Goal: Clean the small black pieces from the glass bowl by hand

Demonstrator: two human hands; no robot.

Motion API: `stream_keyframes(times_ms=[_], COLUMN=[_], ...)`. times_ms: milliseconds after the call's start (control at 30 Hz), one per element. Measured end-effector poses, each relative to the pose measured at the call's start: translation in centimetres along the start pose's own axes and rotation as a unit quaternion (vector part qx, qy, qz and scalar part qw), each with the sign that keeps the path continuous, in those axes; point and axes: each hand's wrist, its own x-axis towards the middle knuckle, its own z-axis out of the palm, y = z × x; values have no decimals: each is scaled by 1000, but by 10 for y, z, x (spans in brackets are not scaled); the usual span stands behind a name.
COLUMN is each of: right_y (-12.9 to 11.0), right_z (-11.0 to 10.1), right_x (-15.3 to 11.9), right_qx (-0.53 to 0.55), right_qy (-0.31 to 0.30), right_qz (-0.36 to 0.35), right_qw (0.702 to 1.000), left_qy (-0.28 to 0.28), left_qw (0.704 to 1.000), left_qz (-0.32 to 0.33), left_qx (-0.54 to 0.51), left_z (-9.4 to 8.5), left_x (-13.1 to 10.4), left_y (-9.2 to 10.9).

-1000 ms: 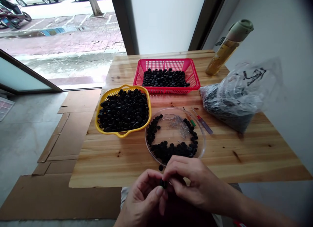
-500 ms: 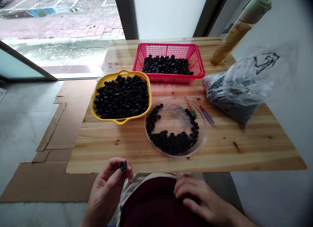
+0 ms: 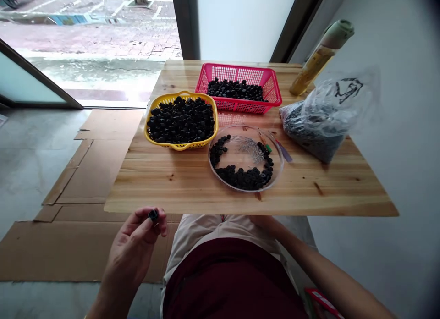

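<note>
Guiding from afar, I have the left hand [image 3: 132, 245] pinching a black cap [image 3: 153, 215] by the near edge of the table [image 3: 185, 186]; the right hand [image 3: 267, 224], well apart, is partly hidden beneath, grip unclear. I judge the cap light, stiff, slippery, best held by its sides.

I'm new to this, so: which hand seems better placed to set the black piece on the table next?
Probably the left hand: it holds the black piece, in the open by the front edge of the table. The right hand is mostly hidden below that edge.
</note>
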Motion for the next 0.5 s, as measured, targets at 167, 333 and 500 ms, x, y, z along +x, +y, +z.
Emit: stream_keyframes(times_ms=[167,333,500], right_y=[-46,-112,-139], right_z=[-1,-34,-74], right_x=[-41,-82,-80], right_qx=[38,135,225], right_qy=[-47,-6,187], right_qz=[-71,-166,-184], right_qw=[996,977,938], left_qy=[-74,-162,-235], left_qw=[996,967,962], left_qz=[-52,-187,-136], left_qx=[-4,-61,-11], left_z=[11,39,88], left_x=[-13,-37,-27], left_y=[-22,-50,-30])
